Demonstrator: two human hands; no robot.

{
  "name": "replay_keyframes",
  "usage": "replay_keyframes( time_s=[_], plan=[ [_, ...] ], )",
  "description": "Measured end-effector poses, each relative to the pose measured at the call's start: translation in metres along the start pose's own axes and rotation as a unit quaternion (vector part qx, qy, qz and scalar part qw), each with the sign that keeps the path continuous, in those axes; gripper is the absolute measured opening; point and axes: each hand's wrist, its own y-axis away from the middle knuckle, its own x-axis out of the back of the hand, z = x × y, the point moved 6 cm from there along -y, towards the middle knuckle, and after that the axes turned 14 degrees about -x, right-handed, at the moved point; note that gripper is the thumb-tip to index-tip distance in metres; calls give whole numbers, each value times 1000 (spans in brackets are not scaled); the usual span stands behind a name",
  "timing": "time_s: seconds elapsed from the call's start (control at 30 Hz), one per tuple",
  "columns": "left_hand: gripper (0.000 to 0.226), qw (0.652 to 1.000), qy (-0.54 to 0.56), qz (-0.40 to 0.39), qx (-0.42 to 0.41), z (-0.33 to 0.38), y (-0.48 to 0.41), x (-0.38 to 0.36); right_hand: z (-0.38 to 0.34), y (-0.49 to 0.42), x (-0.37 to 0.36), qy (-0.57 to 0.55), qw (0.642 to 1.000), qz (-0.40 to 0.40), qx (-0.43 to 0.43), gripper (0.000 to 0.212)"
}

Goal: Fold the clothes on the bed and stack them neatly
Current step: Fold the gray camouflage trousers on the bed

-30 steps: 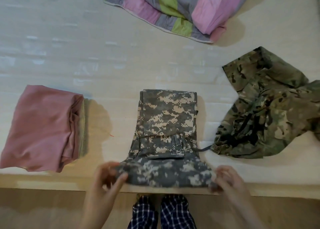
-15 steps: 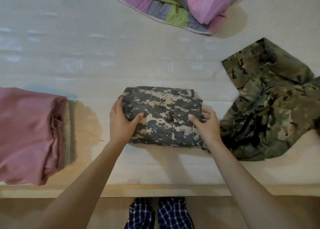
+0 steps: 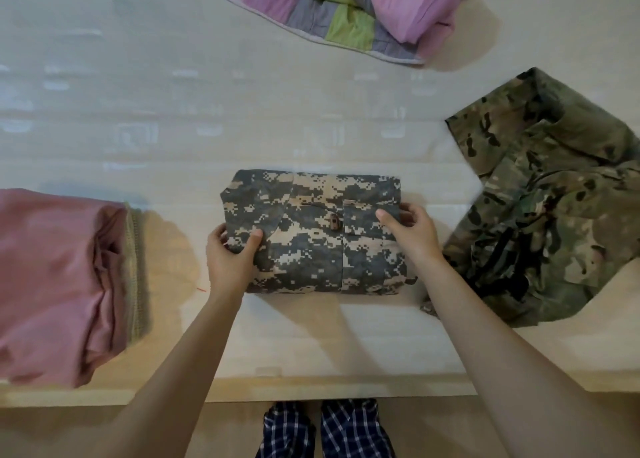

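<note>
Head view looks down on the bed [image 3: 173, 111], with the grey camo [image 3: 311, 235] lying folded into a compact rectangle near its front edge, straight ahead of the person. Its long axis runs left to right, and each hand has one short end. The left hand [image 3: 230, 263] grips the near-left corner, thumb on top and fingers curled round the edge. The right hand [image 3: 412, 230] grips the right end the same way, thumb laid over the pocket flap.

The pink pile [image 3: 59, 281] sits well off to the left, on the left hand's side, so stacking probably means carrying the bundle sideways that way with the long axis kept level. The green camo [image 3: 547, 208] lies crumpled just beside the right hand and looks like the next piece to fold.

By count there are two hands, one folded grey piece, one folded pink pile with a tan edge showing that may be a second layer, and one unfolded green piece. One striped quilt [image 3: 346, 10] lies at the far side.
</note>
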Motion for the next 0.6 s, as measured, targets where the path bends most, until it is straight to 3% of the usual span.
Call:
replay_keyframes(
  time_s=[0.07, 0.13, 0.2, 0.27, 0.4, 0.47, 0.53, 0.6],
  plan=[
    [76, 996, 54, 67, 20, -6, 13, 9, 5, -8, 0, -11, 999, -20, -36, 69],
    [80, 979, 128, 120, 101, -25, 43, 9, 7, -8, -2, -25, 997, -47, -62, 74],
    [84, 965, 175, 74, 179, -40, 76, -7, 11, -6, -7, -58, 991, -82, -90, 76],
    [92, 967, 186, -1, 173, -42, 92, -20, 19, 0, -14, -90, 983, -110, -118, 65],
    [99, 983, 155, 30, 94, -26, 64, 2, 69, 42, -29, -95, 970, -109, -198, 57],
    [93, 996, 86, 27, 21, -14, 44, 17, 108, 82, -57, -197, 927, -164, -275, 50],
    [79, 997, -34, 4, -68, -1, 31, 26, 139, 128, -99, -300, 848, -231, -372, 44],
    [67, 969, -175, -29, -169, 11, 28, 26, 156, 161, -140, -365, 791, -251, -422, 49]
  ],
)
